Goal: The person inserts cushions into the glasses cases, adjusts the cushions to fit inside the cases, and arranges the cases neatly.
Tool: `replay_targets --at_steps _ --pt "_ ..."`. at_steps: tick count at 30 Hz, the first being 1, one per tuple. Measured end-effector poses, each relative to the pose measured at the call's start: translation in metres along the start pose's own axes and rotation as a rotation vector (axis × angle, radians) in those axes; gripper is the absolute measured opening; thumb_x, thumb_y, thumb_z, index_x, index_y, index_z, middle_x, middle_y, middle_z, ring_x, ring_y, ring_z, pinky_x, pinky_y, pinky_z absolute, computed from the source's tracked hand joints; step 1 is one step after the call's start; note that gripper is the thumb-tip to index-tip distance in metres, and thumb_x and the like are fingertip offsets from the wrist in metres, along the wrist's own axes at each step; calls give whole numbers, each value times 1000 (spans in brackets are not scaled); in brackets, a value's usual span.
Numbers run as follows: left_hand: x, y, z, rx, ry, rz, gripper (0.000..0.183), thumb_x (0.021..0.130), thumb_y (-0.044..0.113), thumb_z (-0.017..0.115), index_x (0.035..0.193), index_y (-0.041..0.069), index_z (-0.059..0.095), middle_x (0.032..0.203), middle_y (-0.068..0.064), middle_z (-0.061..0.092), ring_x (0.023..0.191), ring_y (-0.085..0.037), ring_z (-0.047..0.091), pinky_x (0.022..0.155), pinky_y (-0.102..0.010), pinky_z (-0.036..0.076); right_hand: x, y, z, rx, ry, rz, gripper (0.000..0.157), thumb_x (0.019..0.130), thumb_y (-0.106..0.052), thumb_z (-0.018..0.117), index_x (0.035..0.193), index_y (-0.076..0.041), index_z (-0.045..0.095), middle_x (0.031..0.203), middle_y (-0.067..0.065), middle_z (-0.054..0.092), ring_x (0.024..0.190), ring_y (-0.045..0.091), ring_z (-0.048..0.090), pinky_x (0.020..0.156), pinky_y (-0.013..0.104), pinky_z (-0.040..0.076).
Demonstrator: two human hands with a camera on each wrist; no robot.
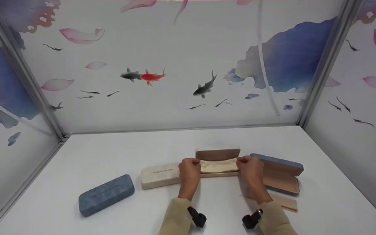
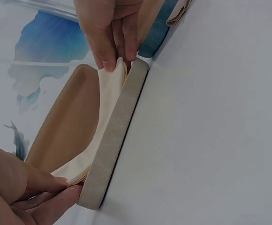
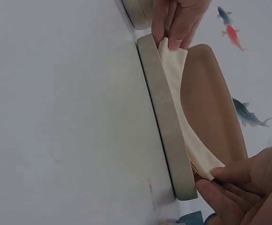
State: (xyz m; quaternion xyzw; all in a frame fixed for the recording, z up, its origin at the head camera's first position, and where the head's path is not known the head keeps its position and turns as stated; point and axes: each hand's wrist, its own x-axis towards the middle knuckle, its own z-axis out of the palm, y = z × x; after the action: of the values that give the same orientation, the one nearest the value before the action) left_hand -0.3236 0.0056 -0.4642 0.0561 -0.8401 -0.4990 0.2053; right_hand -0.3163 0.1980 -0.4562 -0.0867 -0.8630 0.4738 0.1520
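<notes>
A folded cream cloth (image 1: 219, 166) stretches between the two hands, over the opened beige glasses case (image 1: 220, 175). My left hand (image 1: 189, 172) pinches the cloth's left end between thumb and fingers. At the other end, my right hand (image 1: 252, 170) pinches it the same way. In the left wrist view the cloth (image 2: 105, 105) sags in the middle, along the inside of the case's front wall (image 2: 115, 140). Behind it, the raised lid (image 3: 206, 93) shows its brown lining in the right wrist view. The case's inner floor is hidden by the cloth.
Left of the opened case lies a closed beige case (image 1: 158, 178), partly behind the left hand. A closed blue case (image 1: 106, 195) lies farther left. To the right stand an open blue case (image 1: 282, 173) and a folded tan cloth (image 1: 287, 202). Patterned panels (image 1: 175, 107) enclose the white table.
</notes>
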Motion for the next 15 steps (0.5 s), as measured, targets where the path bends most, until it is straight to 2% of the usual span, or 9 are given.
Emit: replay_targets --at_steps 6,15 --pt "-2 0 0 -10 -4 -8 13 83 -10 66 85 -2 77 83 -13 75 75 -21 70 64 -33 56 -2 2 2 -12 -3 -2 20 94 -4 61 107 5 74 102 21 73 88 24 65 66 22 47" --pt "-3 0 -1 -23 0 10 12 83 -9 66 87 -3 76 86 -15 75 78 -24 72 65 -36 57 -2 1 1 -26 -19 19 20 94 -3 60 108 6 73 102 21 72 88 26 65 68 26 50"
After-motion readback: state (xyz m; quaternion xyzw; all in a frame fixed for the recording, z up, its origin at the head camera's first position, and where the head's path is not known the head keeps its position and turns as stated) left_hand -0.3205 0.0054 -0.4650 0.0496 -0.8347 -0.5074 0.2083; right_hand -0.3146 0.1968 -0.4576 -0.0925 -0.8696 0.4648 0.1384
